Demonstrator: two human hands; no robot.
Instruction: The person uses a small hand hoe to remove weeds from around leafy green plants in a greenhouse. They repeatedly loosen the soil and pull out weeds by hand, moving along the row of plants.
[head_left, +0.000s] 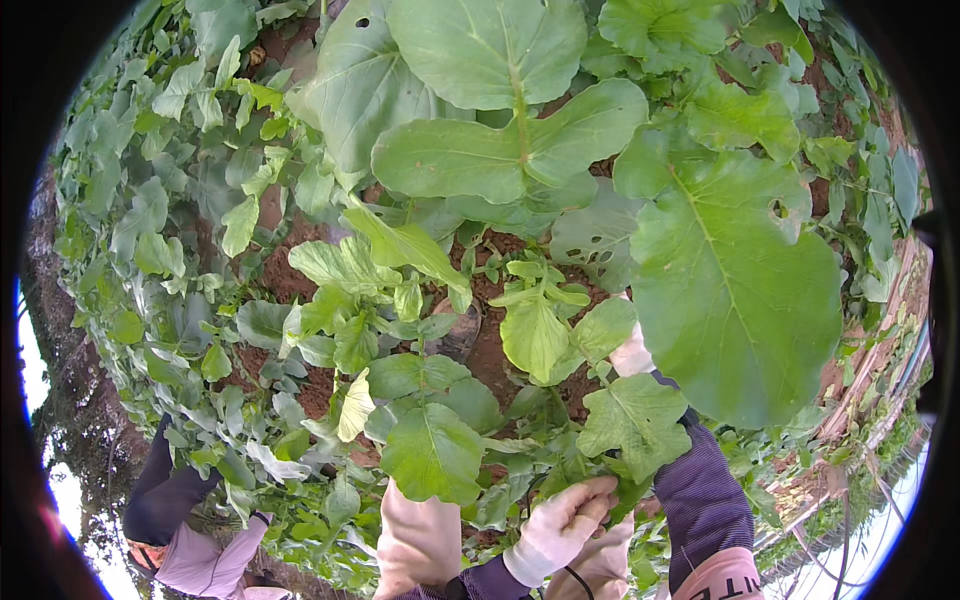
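Note:
My left hand (559, 525), in a white glove with a dark purple sleeve, is at the bottom centre. Its fingers are bent against the green leaves, beside a lobed leaf (637, 424); what they grip is hidden. Farther up and to the right, my right hand (634, 351), in a pale glove, reaches in among the plants. A large broad leaf (739, 292) and smaller leaves cover most of it, so its fingers are not visible. Leafy green plants with some holed leaves (596, 240) surround both hands, with reddish soil (491, 337) between them.
A dark shoe (457, 330) shows among the leaves. Pale trouser legs (418, 532) are below. Another person (210, 551) bends among plants at lower left, near a tree trunk (82, 382). Dense foliage spreads across the left, and long pale strips (885, 352) lie at right.

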